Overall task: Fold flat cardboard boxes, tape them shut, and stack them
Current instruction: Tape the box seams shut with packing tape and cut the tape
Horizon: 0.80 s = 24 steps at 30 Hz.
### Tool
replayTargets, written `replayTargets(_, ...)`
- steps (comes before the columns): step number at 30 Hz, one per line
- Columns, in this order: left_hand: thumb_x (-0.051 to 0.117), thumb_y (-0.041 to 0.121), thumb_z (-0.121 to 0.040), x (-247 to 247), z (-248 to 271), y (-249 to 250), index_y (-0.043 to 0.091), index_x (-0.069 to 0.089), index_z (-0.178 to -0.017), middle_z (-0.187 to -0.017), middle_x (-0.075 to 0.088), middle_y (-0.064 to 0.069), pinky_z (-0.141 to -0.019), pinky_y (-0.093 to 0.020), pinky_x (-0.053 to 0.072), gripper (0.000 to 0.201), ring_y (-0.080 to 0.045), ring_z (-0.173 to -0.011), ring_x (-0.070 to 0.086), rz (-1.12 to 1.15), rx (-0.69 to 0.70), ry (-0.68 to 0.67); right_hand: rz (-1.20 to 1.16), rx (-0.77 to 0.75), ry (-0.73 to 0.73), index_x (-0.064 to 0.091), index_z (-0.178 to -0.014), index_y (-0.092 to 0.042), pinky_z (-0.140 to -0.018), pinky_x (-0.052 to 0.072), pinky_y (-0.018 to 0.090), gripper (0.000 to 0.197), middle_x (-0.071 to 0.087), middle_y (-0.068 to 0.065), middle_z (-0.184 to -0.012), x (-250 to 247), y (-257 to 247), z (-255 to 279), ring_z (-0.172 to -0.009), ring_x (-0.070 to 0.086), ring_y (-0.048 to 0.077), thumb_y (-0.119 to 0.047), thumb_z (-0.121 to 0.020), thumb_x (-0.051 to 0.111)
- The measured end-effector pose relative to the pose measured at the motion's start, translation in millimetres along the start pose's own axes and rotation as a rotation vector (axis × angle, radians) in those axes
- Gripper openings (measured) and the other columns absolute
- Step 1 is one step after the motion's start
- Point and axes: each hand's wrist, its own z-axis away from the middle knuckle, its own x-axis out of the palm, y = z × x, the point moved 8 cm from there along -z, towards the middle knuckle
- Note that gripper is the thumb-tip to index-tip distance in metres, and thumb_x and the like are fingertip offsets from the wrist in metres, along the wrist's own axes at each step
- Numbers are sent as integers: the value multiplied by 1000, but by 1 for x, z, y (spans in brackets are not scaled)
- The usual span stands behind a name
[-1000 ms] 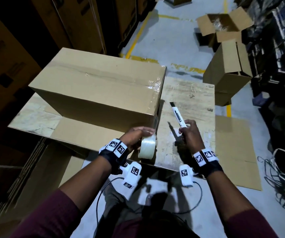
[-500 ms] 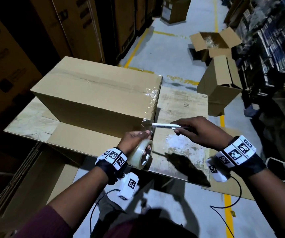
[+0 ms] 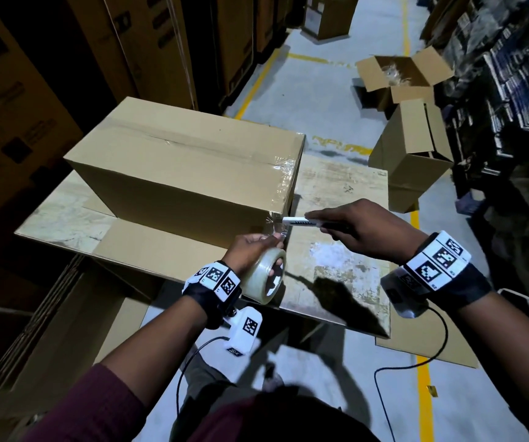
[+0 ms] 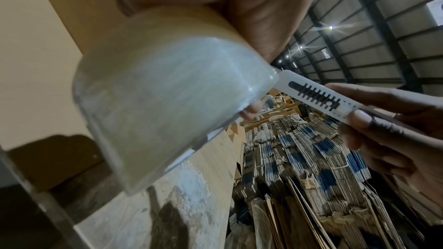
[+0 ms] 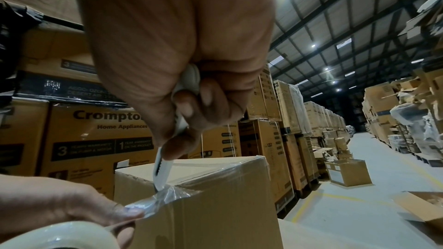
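Observation:
A folded cardboard box (image 3: 186,173) stands on the worn table (image 3: 339,199), clear tape running along its top seam and down its right end. My left hand (image 3: 250,247) grips a roll of clear tape (image 3: 264,277) near the box's lower front corner, holding a stretched strip taut. My right hand (image 3: 362,228) holds a white utility knife (image 3: 299,221), its tip at that strip. In the right wrist view the knife (image 5: 163,173) meets the crumpled tape (image 5: 155,200) at the box corner. The left wrist view shows the roll (image 4: 163,105) and knife (image 4: 316,97) close up.
A flat cardboard sheet (image 3: 148,247) lies under the box. Open boxes (image 3: 409,154) stand on the floor at the far right, another sheet (image 3: 432,339) lies beside the table, and tall stacked cartons (image 3: 65,59) line the left. Cables trail from my wrists.
My right hand turned the knife from pointing away to pointing left and brought its tip to the tape strip. The left hand lifted and tilted the roll, keeping the strip taut.

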Motion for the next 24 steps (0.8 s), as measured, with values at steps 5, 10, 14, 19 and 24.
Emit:
replayTargets(5,75,28,-88,-1,0,0,-2,71,-102,-77,72,-17,-46,-26,52,33,-20,-52,64,-1,2,11,63,15,-33,63,-137,-30,-60,49,37,37,75,1,-85,-5,-8,-5,-65,59,18,-24,-101,60)
replayTargets(10,75,32,-87,-2,-2,-1,-4,69,-109,-79,70,-20,-49,-27,52,42,-24,-54,62,-17,-10,-10,159,52,-73,61,-140,-33,-57,31,31,38,75,0,-92,-4,-12,-8,-60,37,6,-25,-103,55)
replayTargets(14,75,32,-87,-1,-2,-1,0,71,-106,-82,70,-21,-55,-29,53,37,-24,-56,62,-23,-4,-24,269,94,-140,59,-139,-34,-55,30,31,38,68,-2,-86,0,-16,-10,-66,42,15,-22,-105,50)
replayTargets(19,75,31,-88,-3,-2,-3,4,74,-96,-80,72,-20,-54,-28,55,28,-24,-58,62,-23,9,-43,366,206,-242,60,-128,-26,-52,32,32,27,59,-2,-80,16,6,-1,-67,49,20,-21,-104,48)
replayTargets(24,77,33,-84,-6,-1,-4,11,78,-88,-87,73,-19,-63,-31,54,23,-26,-69,62,-5,23,-67,81,181,-87,42,-113,-25,-53,39,36,12,61,-6,-83,22,30,44,-61,50,8,-34,-106,42)
